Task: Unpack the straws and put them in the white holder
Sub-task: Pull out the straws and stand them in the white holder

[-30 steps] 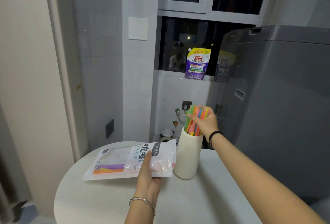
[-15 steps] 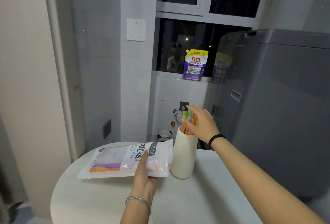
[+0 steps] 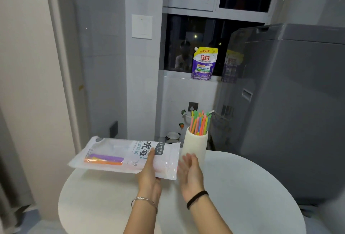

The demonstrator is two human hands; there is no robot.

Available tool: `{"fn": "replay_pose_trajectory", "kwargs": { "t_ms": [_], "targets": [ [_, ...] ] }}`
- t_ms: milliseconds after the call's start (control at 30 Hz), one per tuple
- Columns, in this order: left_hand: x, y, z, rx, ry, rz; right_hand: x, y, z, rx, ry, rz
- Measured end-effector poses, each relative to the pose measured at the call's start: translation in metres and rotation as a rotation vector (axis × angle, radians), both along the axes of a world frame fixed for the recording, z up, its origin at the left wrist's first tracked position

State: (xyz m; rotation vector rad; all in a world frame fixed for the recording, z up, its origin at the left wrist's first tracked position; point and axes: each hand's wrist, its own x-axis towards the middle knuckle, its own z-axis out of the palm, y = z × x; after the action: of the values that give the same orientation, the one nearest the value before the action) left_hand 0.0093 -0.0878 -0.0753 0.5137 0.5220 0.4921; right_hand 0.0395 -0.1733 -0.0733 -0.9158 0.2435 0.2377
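A white cylindrical holder (image 3: 196,142) stands upright on the round white table (image 3: 242,187), with a bunch of colourful straws (image 3: 199,123) sticking out of its top. My left hand (image 3: 149,170) grips the white straw bag (image 3: 119,155) near its right end and holds it level above the table. Purple, orange and yellow straws (image 3: 104,160) show through the bag's left part. My right hand (image 3: 191,174) is empty, fingers spread and blurred, just right of the bag's open end and in front of the holder.
A grey washing machine (image 3: 289,112) stands close to the table's right side. A purple detergent pouch (image 3: 203,64) sits on the window sill behind. Wall and door frame are on the left. A small white bowl (image 3: 172,135) lies low behind the table.
My right hand let go of the straws in the holder and came down and toward me, beside the bag's open end. My left hand has raised the bag slightly.
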Motion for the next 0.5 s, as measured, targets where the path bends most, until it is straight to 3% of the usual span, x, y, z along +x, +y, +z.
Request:
{"fn": "replay_pose_trajectory", "kwargs": {
  "t_ms": [100, 333, 500],
  "targets": [
    [-0.001, -0.001, -0.002, 0.183, 0.085, 0.113, -0.009, 0.006, -0.008, 0.21, 0.133, 0.197],
    [-0.003, -0.01, 0.01, 0.791, 0.191, 0.106, -0.017, 0.01, -0.022, 0.314, 0.205, 0.151],
    [-0.004, -0.014, 0.008, 0.932, 0.177, 0.091, -0.017, 0.011, -0.027, 0.247, 0.15, 0.199]
  ]
}}
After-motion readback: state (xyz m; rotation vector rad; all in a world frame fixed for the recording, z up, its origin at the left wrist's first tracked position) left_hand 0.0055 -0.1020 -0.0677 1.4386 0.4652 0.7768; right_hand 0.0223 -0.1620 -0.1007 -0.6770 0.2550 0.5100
